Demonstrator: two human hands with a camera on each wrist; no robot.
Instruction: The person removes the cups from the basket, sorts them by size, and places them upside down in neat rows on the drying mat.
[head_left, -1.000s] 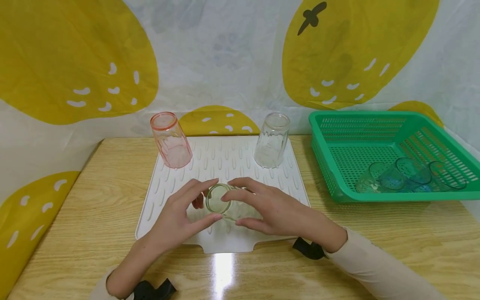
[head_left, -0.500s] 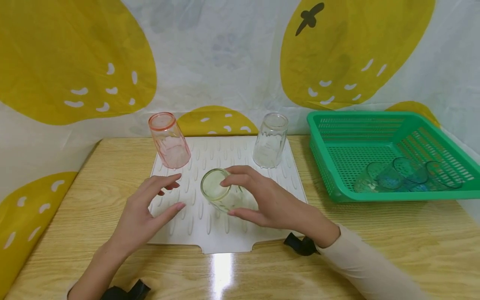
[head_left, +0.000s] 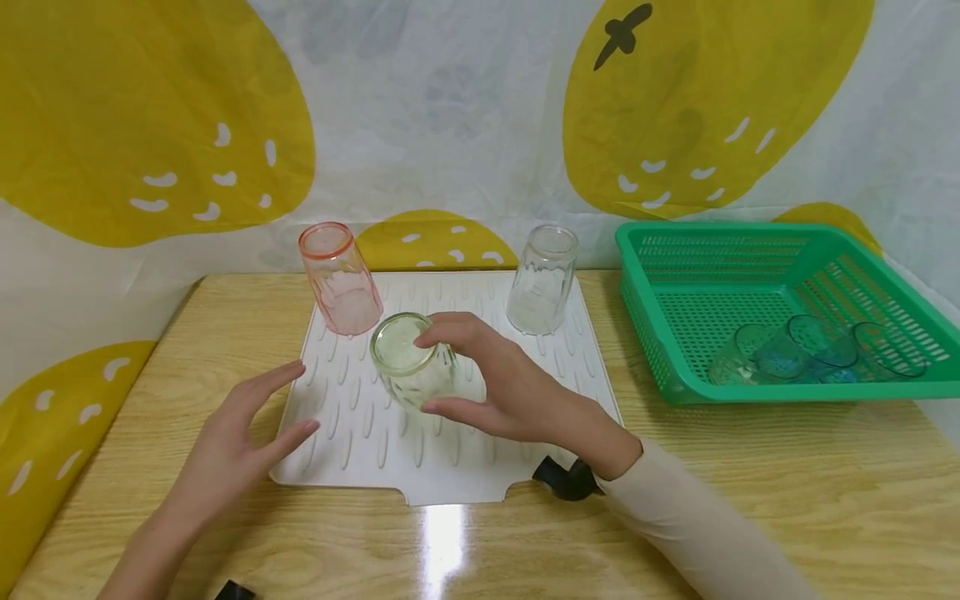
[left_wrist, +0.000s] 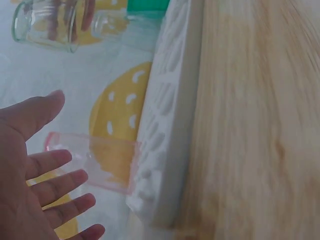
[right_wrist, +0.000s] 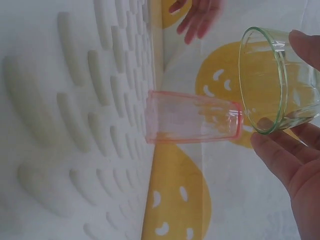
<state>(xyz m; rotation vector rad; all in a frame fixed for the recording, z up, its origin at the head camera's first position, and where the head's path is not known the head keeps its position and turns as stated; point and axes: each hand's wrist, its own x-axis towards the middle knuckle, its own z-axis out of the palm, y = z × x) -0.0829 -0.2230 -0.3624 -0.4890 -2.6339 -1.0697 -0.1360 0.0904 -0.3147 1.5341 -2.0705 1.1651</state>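
A pale green drinking glass is pinched by my right hand, thumb on the near side and fingers on the far side. In the right wrist view that glass hangs above the white ridged drying mat, its open rim facing down. My left hand is off to the left, apart from the glass, with fingers spread and nothing in them. At the mat's back left stands a pink glass, narrow end up. A clear glass stands the same way at the back right.
Right of the mat sits a green plastic basket holding several glasses, some bluish. A patterned cloth hangs behind the wooden table.
Both hands were around the green glass earlier. My left hand has let go and drawn back to the left. The right hand has carried the glass up and leftward.
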